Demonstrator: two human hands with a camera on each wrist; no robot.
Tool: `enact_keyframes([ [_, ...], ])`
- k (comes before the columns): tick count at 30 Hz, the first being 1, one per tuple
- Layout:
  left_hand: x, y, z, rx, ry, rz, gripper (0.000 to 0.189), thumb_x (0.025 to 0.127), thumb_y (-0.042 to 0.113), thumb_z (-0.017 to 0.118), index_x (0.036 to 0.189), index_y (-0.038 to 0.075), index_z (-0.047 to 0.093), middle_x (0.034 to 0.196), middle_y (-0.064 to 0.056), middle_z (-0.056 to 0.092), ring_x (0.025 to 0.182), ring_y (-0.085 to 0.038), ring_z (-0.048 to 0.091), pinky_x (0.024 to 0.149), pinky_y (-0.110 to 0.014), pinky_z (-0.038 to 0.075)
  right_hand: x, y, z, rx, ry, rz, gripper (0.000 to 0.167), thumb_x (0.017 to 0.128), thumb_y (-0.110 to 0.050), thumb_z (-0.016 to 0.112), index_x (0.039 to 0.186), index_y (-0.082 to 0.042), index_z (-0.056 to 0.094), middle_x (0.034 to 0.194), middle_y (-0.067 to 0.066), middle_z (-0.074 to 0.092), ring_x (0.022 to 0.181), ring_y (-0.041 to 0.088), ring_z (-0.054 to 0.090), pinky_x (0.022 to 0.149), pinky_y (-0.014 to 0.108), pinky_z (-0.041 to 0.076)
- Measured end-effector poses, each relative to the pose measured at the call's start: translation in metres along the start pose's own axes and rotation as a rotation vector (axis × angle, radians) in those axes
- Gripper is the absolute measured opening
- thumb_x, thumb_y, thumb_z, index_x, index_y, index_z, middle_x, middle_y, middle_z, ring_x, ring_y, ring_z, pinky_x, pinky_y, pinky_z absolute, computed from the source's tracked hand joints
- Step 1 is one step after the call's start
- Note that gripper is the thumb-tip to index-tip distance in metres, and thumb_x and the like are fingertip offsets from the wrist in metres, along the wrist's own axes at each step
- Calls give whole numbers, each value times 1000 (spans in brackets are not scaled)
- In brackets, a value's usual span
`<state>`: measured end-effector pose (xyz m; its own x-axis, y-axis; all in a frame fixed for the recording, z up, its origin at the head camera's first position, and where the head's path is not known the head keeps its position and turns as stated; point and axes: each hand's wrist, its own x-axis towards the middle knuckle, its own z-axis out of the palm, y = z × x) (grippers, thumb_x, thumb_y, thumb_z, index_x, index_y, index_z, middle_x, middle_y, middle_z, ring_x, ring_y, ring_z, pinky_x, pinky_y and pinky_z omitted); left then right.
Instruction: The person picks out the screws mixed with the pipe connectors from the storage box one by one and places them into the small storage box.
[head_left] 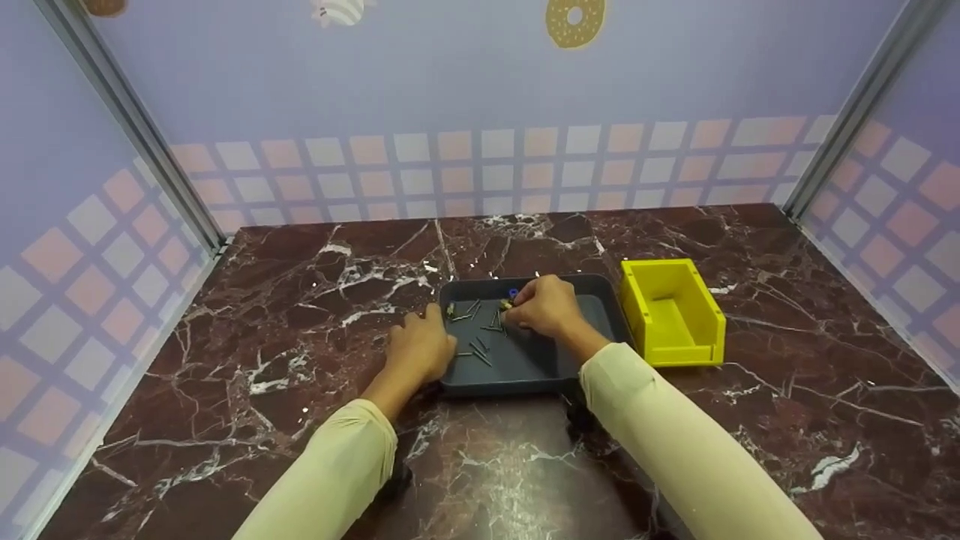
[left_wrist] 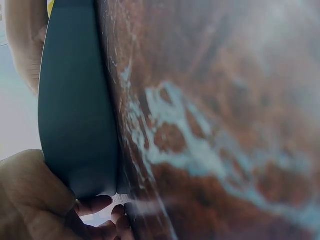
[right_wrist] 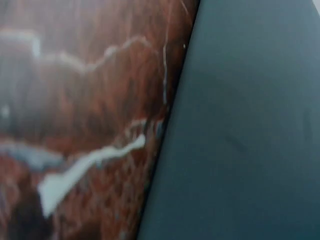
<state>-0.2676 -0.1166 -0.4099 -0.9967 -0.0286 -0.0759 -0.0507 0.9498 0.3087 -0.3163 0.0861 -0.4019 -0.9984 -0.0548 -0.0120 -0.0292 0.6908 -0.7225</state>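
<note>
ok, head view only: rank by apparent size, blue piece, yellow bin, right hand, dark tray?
Largest to smallest:
1. Dark tray
2. Yellow bin
3. Right hand
4. Blue piece, a tiny spot near the fingers

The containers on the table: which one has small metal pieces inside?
The dark grey tray, low and wide: small metal pieces lie in it. The yellow bin on its right shows none.
</note>
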Motion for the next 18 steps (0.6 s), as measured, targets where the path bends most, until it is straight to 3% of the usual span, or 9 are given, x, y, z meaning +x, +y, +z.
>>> enact_keyframes([
  [8,1,2,1,7,-3,3,52,98,29,55,143,5,43,134,-32,53,116,-53,55,100,-59,46,-4,-4,8,-92,34,-43,23,65,-20,96,73,-11,77,71,-2,71,68,15,61,69,31,53],
  [18,1,-1,-1,13,20,25,51,97,28,56,140,3,44,131,-33,54,114,-53,56,100,-58,45,-7,-7,8,-138,65,-79,11,64,-7,86,69,-12,78,70,-1,73,68,19,64,69,35,58],
])
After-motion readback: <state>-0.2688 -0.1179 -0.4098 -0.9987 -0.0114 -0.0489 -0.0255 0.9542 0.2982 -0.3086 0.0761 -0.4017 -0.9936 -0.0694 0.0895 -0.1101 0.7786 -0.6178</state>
